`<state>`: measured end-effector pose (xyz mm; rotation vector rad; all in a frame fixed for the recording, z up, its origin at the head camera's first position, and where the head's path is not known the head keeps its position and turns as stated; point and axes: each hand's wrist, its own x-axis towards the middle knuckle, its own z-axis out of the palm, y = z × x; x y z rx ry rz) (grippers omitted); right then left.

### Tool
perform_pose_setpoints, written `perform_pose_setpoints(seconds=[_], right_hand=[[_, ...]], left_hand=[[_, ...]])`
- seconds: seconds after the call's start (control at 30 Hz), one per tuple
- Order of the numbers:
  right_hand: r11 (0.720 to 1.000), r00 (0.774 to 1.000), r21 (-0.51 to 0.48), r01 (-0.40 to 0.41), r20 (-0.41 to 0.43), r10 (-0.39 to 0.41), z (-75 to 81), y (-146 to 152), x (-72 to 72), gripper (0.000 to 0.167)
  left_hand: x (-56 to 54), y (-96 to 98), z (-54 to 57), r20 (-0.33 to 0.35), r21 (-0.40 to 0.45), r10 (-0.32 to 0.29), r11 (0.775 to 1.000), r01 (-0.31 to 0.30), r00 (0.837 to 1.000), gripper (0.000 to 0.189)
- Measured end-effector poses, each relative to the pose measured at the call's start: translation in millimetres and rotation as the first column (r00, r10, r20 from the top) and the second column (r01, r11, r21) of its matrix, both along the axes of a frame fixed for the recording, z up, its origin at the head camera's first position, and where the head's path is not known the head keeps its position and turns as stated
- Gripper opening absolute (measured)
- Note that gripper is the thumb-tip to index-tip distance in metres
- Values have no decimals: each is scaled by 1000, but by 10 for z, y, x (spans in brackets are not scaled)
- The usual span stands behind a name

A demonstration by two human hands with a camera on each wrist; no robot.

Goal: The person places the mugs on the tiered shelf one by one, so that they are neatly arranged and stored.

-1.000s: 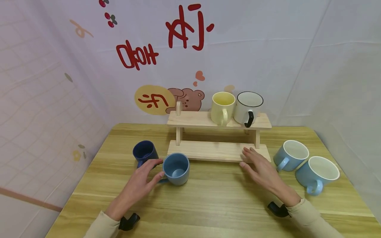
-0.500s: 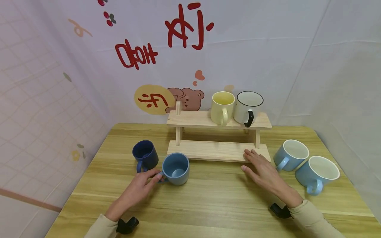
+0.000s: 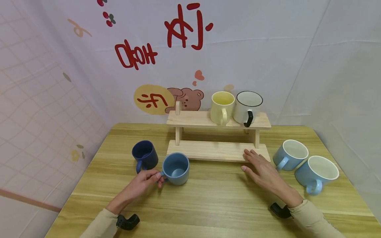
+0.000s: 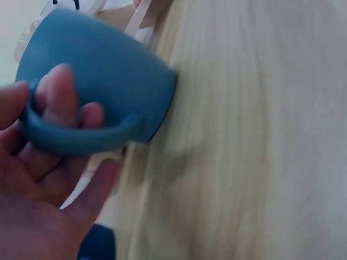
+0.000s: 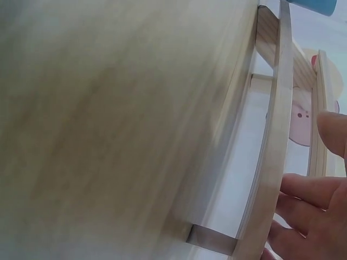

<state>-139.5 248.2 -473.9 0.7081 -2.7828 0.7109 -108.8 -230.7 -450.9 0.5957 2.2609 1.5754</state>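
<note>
A greyish-blue mug (image 3: 176,169) stands on the table in front of the shelf's left end, its handle turned to the left. My left hand (image 3: 143,183) grips that handle; in the left wrist view two fingers pass through the handle loop (image 4: 81,140). Behind the same hand is a dark blue mug (image 3: 146,155), its handle close to my knuckles. My right hand (image 3: 264,173) lies with fingers extended at the lower board's right end. The right wrist view has these fingertips right at the edge of the wooden shelf (image 5: 271,146).
On the upper board (image 3: 190,119) stand a yellow mug (image 3: 218,110) and a white mug with black rim and handle (image 3: 245,109). Two light blue mugs (image 3: 286,158) (image 3: 312,173) with white insides stand right of my right hand. A printed cloth (image 3: 253,59) hangs behind the table.
My left hand has moved from beside the greyish-blue mug's rim down to its handle, and its fingers have curled through it. The right hand has shifted very slightly; the mugs stand as before.
</note>
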Motion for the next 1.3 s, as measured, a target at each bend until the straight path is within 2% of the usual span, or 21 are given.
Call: perform_pose_setpoints(seconds=[0.17,0.4,0.63,0.8,1.03,1.3], right_hand=[[1000,1000,3,-11,0,11,-23,15,-6,55],[1000,1000,2,-18,2,18,-22,24,3,56],[1000,1000,-7,-25,-14,25,-23,32,8,55],[1000,1000,-5,-24,-11,24,-19,32,12,55],[1000,1000,-8,-30,-3,30,-8,29,17,55],[999,999,11,-48,7,48,-16,56,15,59]], left_hand=[[53,89,-25,-44,69,89,994,-86,995,30],[116,221,12,-49,117,197,975,-190,979,30],[128,361,170,-15,139,287,949,-283,958,37],[112,470,290,-27,158,333,933,-325,943,37],[46,639,474,-30,224,377,905,-362,926,40],[-61,813,688,-11,259,445,866,-428,895,46]])
